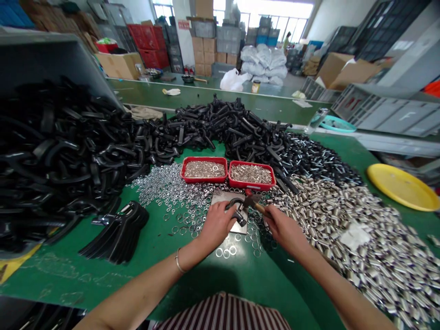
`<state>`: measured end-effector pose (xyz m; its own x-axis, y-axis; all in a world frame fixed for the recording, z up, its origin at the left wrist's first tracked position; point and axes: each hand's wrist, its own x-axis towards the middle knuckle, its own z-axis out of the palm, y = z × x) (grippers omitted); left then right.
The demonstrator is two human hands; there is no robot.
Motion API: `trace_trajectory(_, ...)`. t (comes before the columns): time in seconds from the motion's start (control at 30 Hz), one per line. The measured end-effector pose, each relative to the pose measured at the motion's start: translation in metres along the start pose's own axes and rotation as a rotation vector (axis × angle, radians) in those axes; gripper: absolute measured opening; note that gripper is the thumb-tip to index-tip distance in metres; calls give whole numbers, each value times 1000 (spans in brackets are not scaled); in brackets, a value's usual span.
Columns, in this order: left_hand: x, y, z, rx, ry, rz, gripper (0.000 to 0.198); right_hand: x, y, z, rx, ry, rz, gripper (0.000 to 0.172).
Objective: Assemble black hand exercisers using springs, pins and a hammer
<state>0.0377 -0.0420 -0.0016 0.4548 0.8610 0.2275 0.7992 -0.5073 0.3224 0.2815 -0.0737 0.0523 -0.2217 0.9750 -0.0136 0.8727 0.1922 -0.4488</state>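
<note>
My left hand (217,221) is closed around a black curved handle part (239,217), steadying it over a flat metal plate (241,228). A hammer (252,200) with a wooden grip is in my right hand (282,228), its head right above the black part; whether they touch I cannot tell. Loose metal rings (226,253) lie in front of the plate and around it. Just behind the plate stand two red trays, the left tray (204,180) with tiny metal pieces and the right tray (252,185) with small pins.
Black handle parts (220,121) are heaped at the back and spill from a grey bin (79,55) on the left. A neat stack of black parts (117,233) lies left of my arm. Metal sleeves (330,220) cover the right side, near a yellow lid (402,185).
</note>
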Motion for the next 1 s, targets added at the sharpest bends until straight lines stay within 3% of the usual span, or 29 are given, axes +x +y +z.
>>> trace_trajectory(0.1, -3, -3, 4, -101, 54, -50, 49, -4, -10, -8, 109, 80, -29, 18)
trace_trajectory(0.2, -2, -7, 8, -196, 117, -94, 80, -3, -25, -9, 176, 170, -102, 23)
trace_trajectory(0.33, 0, -9, 13, -192, 129, -106, 95, 5, -29, 3, 87, -49, -61, 12)
trace_trajectory(0.4, 0, -8, 12, -171, 117, -100, 92, 7, -20, 9, 206, -92, 19, 13)
trace_trajectory(0.53, 5, -7, -2, -239, 72, -122, 74, 8, 17, 11, 525, -39, 222, 30)
trace_trajectory(0.6, 11, -9, -14, -421, 18, -195, 65, 10, 38, 4, 418, 67, 267, 32)
trace_trajectory(0.7, 22, -20, -27, -757, -65, -346, 52, 18, 61, -11, 34, 342, 133, 27)
trace_trajectory(0.77, 27, -29, -29, -727, -11, -373, 46, 26, 62, -15, -109, 476, 25, 25)
trace_trajectory(0.83, 28, -37, -25, -515, 56, -319, 37, 36, 51, -11, -121, 448, -28, 24)
trace_trajectory(0.9, 25, -39, -18, -351, 39, -247, 27, 49, 32, 3, -125, 321, -33, 24)
trace_trajectory(1.0, 16, -32, -8, -267, -10, -197, 37, 70, 5, 30, -230, 135, 71, 24)
